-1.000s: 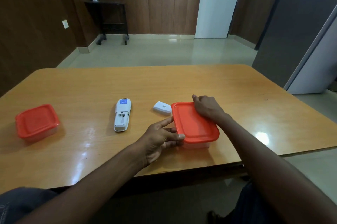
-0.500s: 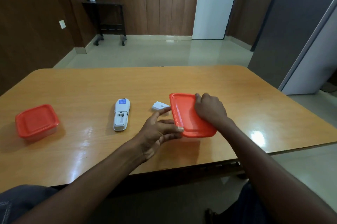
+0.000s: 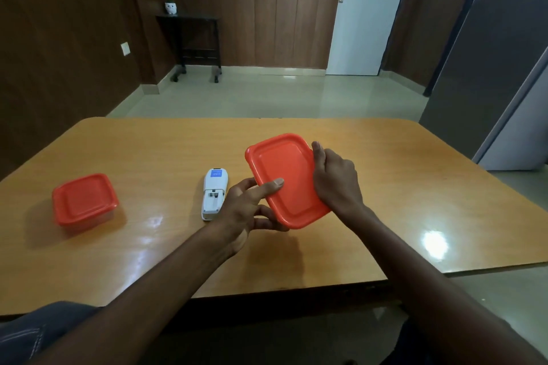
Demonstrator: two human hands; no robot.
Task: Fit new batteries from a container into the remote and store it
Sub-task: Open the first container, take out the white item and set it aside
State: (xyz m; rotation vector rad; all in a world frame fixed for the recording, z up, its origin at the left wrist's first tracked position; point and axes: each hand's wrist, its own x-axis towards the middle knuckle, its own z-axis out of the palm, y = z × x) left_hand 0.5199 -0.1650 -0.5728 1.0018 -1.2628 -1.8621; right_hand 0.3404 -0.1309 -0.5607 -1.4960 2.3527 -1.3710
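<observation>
Both my hands hold an orange-lidded container (image 3: 286, 177) above the wooden table (image 3: 178, 142), tilted so its lid faces me. Its body is hidden behind the lid. My left hand (image 3: 246, 210) grips the near left edge, thumb on the lid and fingers underneath. My right hand (image 3: 335, 177) clasps the right edge. Just left of my left hand, a white remote (image 3: 214, 194) lies face down on the table with its battery compartment uncovered.
A second orange-lidded container (image 3: 84, 198) stands shut at the table's left. The table's near edge runs just below my forearms. Beyond the table are a tiled floor, a white door (image 3: 364, 23) and a small black stand (image 3: 195, 41).
The container has been lifted off the table and tipped up toward me in both hands. It now hides the small white cover that lay beside the remote.
</observation>
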